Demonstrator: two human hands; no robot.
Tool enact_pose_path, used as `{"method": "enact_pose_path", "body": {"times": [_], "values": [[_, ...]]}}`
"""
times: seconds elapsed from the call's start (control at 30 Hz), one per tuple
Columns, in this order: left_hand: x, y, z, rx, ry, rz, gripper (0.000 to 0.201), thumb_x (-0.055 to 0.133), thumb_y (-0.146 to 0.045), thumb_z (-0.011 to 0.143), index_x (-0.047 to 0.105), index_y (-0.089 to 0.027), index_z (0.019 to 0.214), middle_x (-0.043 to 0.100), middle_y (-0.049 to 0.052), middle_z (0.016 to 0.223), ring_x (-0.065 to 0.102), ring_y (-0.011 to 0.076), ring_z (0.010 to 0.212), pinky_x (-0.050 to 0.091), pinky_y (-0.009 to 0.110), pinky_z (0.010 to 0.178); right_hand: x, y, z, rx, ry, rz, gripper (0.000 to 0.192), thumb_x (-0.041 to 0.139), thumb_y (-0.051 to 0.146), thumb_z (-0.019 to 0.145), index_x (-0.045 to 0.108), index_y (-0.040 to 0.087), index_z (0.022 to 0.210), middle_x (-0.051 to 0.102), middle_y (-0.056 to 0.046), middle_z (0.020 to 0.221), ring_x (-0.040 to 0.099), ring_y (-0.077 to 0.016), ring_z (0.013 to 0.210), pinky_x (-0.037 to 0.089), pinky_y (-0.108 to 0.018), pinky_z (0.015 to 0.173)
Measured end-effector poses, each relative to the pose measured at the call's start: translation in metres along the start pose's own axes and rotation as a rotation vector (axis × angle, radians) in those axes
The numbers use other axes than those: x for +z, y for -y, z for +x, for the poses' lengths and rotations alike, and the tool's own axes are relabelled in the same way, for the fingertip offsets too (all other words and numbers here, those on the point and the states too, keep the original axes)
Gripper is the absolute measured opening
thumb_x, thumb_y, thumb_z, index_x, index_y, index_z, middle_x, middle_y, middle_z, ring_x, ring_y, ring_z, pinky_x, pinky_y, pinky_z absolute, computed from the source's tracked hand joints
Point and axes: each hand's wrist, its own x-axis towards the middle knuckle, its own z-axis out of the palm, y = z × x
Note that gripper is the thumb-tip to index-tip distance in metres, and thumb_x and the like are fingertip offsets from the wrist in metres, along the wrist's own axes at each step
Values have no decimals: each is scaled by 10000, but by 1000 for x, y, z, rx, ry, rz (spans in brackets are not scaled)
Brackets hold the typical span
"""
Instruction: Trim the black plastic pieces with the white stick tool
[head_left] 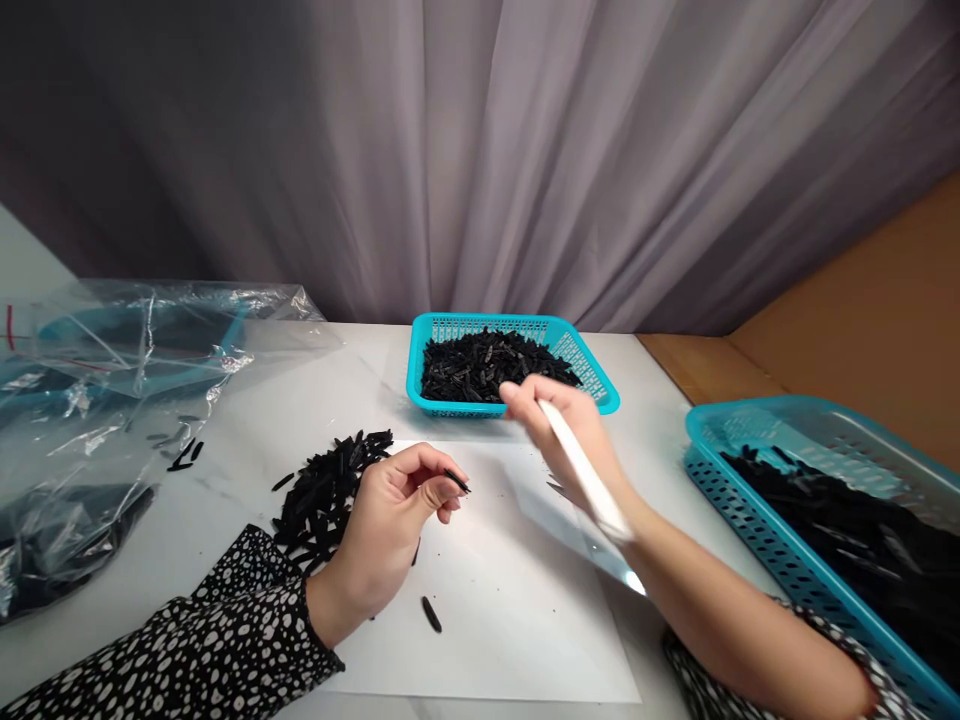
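Note:
My left hand [390, 520] pinches a small black piece [456, 481] between thumb and fingertips, just above a white sheet [510, 600]. A heap of the same black pieces [324, 492] lies at the sheet's left edge, right beside that hand. My right hand [559, 425] reaches toward the small teal basket [600, 385] full of black pieces and holds a long white tool [585, 470] that runs back along the wrist. One loose black piece [431, 613] lies on the sheet near my left wrist.
A second teal basket [757, 530] with black pieces stands at the right edge. Clear plastic bags [97, 400] with dark contents lie at the left, with a few stray pieces [186, 455] nearby. A grey curtain hangs behind the white table.

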Motion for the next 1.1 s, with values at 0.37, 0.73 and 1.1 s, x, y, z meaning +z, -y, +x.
{"method": "enact_pose_path", "body": {"times": [0.37,0.73,1.1], "values": [[6,-20,-11,59,118,-124,172,827,-333,733,761,-176,710,666,10,649,593,72,561,469,147,508,-15,9,37,-285,-128,-325,286,512,449,917,612,205,1028,648,-39,795,577,-214,735,419,-350,725],[9,-34,-18,-6,174,-150,220,798,-346,773,716,-144,740,666,15,654,560,76,573,448,163,530,-5,36,-87,-439,13,199,137,618,190,922,652,249,1041,716,-23,818,687,-162,712,555,-274,609],[12,-38,-19,-215,332,-349,290,834,-364,723,678,-120,725,645,21,635,558,79,542,408,171,496,-8,46,-86,-527,106,118,140,719,90,799,665,219,802,772,-81,852,735,-215,722,604,-333,621]]}}
